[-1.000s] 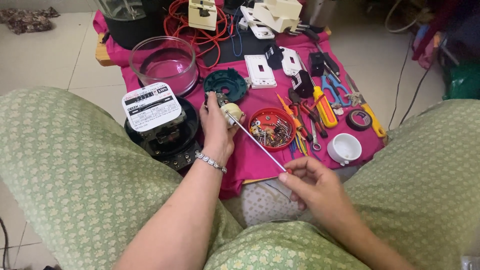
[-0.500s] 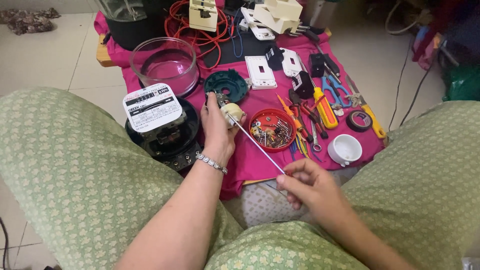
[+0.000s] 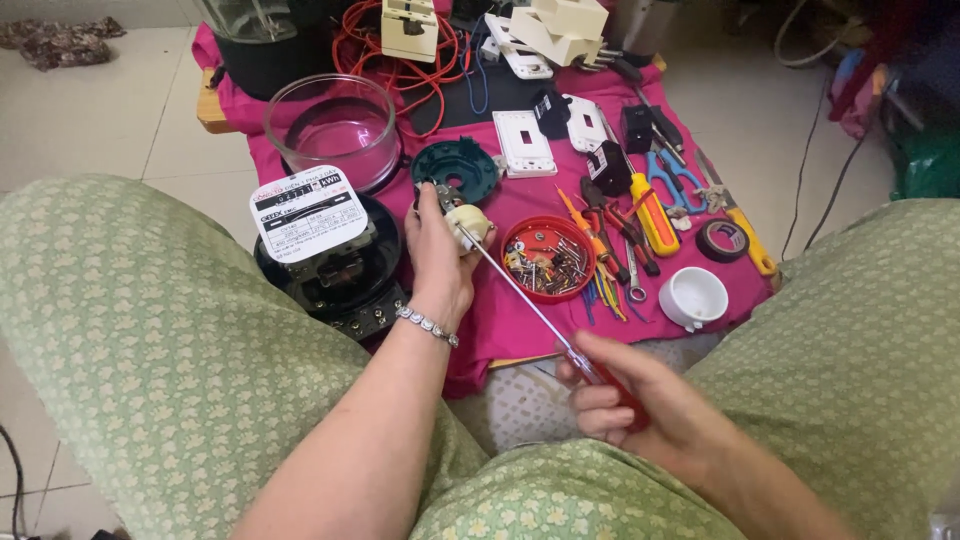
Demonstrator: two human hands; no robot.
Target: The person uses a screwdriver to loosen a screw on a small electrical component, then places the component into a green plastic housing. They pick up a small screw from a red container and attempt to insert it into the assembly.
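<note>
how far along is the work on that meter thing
Done: the clear dome cover is off and set aside, and the black meter base lies open. In hand: the left hand holds a small cream part while the right hand drives a long screwdriver into it. Left: the part and cover are not back on the base; loose screws sit in the red dish.

1 head-worn view, looking steeply down, close over lap, pink cloth (image 3: 520, 330) ahead

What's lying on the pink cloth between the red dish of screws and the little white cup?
In the head view, loose hand tools lie between the red dish and the white cup: thin screwdrivers, pliers and a small wrench.
</note>
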